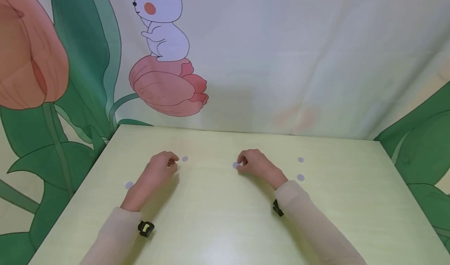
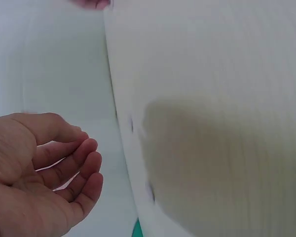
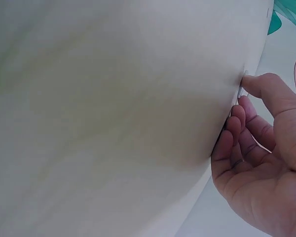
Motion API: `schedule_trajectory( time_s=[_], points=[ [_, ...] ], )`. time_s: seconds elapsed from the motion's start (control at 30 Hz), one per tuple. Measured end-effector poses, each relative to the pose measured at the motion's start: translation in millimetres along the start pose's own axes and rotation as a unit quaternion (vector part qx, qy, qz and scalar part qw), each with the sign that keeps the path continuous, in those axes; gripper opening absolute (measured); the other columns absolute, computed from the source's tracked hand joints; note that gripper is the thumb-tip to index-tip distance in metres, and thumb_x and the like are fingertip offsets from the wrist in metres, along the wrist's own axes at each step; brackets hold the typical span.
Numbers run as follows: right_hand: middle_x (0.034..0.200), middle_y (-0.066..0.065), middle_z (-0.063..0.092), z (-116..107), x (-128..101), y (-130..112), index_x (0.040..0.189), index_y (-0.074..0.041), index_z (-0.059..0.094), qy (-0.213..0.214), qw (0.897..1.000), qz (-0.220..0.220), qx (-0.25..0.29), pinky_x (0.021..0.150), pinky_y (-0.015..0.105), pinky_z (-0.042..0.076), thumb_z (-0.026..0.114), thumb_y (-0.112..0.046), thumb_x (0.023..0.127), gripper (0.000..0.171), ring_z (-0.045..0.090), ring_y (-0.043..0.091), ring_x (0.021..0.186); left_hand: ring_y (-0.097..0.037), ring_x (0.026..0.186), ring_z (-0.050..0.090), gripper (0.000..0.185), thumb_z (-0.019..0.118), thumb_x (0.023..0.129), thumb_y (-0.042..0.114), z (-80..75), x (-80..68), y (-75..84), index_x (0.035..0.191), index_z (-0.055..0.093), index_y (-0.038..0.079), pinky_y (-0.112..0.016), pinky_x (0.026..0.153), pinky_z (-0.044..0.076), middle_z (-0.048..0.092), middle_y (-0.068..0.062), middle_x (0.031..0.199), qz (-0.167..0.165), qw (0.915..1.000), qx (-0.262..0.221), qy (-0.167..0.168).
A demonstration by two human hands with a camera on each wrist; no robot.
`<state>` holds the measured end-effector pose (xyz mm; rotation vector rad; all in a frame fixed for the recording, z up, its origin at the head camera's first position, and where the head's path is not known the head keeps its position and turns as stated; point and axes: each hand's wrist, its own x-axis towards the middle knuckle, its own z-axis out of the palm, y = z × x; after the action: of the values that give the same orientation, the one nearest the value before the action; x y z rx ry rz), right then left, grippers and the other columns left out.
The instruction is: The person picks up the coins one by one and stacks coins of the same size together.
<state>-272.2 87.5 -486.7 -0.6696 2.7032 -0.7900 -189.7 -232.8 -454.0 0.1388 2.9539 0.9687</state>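
Small, flat purple discs lie spread over the pale table. My right hand (image 1: 258, 165) is low at the table's middle, thumb and forefinger at either side of one purple disc (image 1: 235, 165). In the right wrist view, its thumb and forefinger pinch the thin edge of that disc (image 3: 240, 91), and the other fingertips rest at the table surface. My left hand (image 1: 159, 170) hovers over the left part, fingers loosely curled and holding nothing. Just right of its fingertips lies another disc (image 1: 184, 158). A further disc (image 1: 129, 185) lies beside the left wrist.
Two more discs, a rear one (image 1: 300, 160) and a nearer one (image 1: 300, 177), lie to the right of my right hand. Behind the pale table (image 1: 218, 214) hangs a cloth (image 1: 263, 61) printed with tulips and a white animal. Dark devices (image 1: 145, 228) are on both wrists.
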Motion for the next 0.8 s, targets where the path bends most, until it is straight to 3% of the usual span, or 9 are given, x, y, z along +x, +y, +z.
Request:
schedule_trajectory(
  time_s=[0.17,0.33,0.57,0.8],
  points=[
    [0.083,0.000,0.061,2,0,5,0.100,-0.007,0.066,-0.006,1.000,-0.010,0.000,0.071,0.027,0.046,0.076,-0.016,0.093,0.015,0.052,0.014,0.075,-0.037,0.101,0.061,0.025,0.055,0.097,0.001,-23.4,-7.2,-19.2,0.118,0.064,-0.010,-0.050,0.090,0.051,0.065,-0.024,0.109,0.005,0.9993,0.014,0.035],
    [0.080,0.000,0.061,2,-2,8,0.109,-0.009,0.064,-0.003,1.000,-0.025,0.008,0.069,0.027,0.045,0.076,-0.017,0.093,0.022,0.052,0.014,0.071,-0.037,0.098,0.061,0.025,0.055,0.097,0.002,-35.2,-10.2,-30.9,0.117,0.064,-0.010,-0.050,0.087,0.051,0.066,-0.024,0.106,0.009,0.9987,0.024,0.045],
    [0.080,-0.002,0.058,3,-1,12,0.121,-0.015,0.069,-0.010,0.997,-0.071,-0.023,0.071,0.028,0.043,0.074,-0.020,0.094,0.028,0.049,0.013,0.073,-0.037,0.098,0.062,0.026,0.053,0.097,0.002,-37.2,-11.9,-38.5,0.117,0.064,-0.010,-0.048,0.084,0.052,0.066,-0.025,0.107,0.004,0.9989,0.021,0.041],
    [0.086,-0.001,0.059,3,0,10,0.115,-0.021,0.072,-0.010,0.997,-0.074,-0.030,0.073,0.029,0.044,0.073,-0.020,0.094,0.021,0.051,0.015,0.077,-0.037,0.097,0.062,0.025,0.058,0.097,0.003,-33.1,-9.4,-36.5,0.117,0.064,-0.011,-0.049,0.083,0.053,0.067,-0.024,0.106,-0.002,0.9995,0.019,0.026]
  ],
)
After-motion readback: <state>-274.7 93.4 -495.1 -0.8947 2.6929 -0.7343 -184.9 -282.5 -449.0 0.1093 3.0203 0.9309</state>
